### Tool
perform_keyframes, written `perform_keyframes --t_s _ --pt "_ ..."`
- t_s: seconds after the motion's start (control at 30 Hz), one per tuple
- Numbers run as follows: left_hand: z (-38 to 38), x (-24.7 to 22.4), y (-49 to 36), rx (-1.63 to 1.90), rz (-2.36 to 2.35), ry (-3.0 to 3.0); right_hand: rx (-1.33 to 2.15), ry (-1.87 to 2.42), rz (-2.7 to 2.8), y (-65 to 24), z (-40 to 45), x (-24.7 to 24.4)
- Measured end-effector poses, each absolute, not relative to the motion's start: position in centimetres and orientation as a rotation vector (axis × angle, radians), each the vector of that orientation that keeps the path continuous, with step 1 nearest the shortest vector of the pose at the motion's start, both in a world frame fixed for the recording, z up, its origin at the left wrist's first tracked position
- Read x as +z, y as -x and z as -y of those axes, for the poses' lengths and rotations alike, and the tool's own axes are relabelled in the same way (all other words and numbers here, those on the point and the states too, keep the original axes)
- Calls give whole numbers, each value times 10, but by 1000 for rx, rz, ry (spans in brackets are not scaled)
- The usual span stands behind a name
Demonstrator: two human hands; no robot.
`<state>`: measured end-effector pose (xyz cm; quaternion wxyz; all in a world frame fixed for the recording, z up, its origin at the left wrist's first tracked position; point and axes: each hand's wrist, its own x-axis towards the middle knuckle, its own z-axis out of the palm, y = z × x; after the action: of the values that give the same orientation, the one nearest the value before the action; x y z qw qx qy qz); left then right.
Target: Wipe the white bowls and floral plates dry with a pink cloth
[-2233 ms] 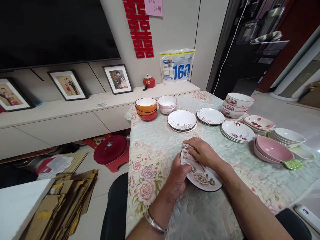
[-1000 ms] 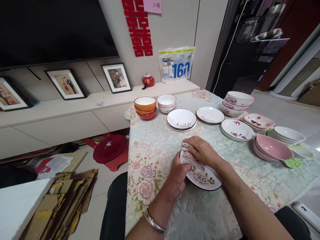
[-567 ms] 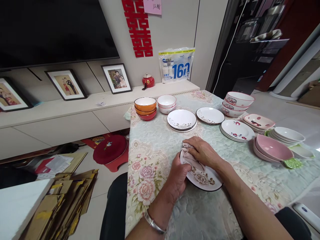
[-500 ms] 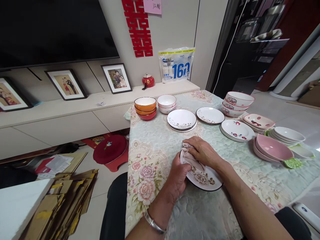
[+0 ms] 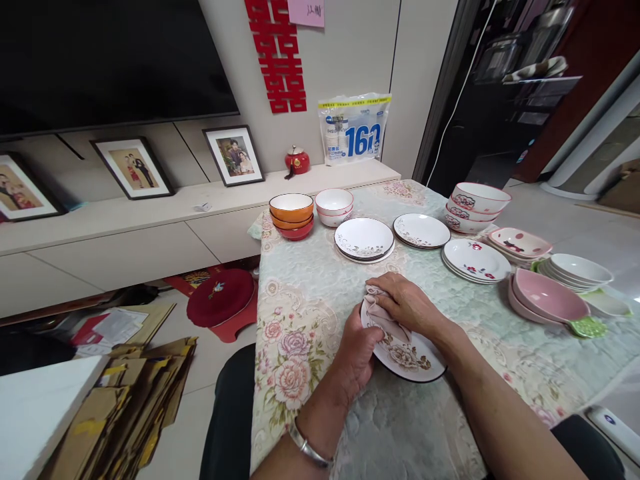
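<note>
A white plate [image 5: 407, 357] with a dark rim and brown flowers is tilted above the table's near part. My left hand [image 5: 357, 350] grips its left edge, thumb on the face. My right hand [image 5: 405, 303] presses a folded beige-pink cloth [image 5: 383, 319] against the plate's upper part, its fingers bent over the cloth. Beyond my hands are a stack of white plates [image 5: 364, 238], another plate stack [image 5: 421, 231] and plates with red flowers [image 5: 475, 260].
Orange and red bowls [image 5: 291, 212] and white bowls [image 5: 334, 205] stand at the table's back left. To the right are tall bowls [image 5: 477, 203], pink bowls [image 5: 547, 293] and small white bowls [image 5: 577, 270]. A red stool [image 5: 220, 297] and flattened cardboard [image 5: 120, 407] lie left of the table.
</note>
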<state>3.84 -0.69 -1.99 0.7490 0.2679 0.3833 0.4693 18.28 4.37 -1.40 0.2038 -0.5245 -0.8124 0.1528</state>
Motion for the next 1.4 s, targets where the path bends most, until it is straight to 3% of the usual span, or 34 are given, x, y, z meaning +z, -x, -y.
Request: perform_keyframes --t_s 1.4 --pt "7 -21 -39 1025 -844 -573 411 1449 2277 -182 -42 -11"
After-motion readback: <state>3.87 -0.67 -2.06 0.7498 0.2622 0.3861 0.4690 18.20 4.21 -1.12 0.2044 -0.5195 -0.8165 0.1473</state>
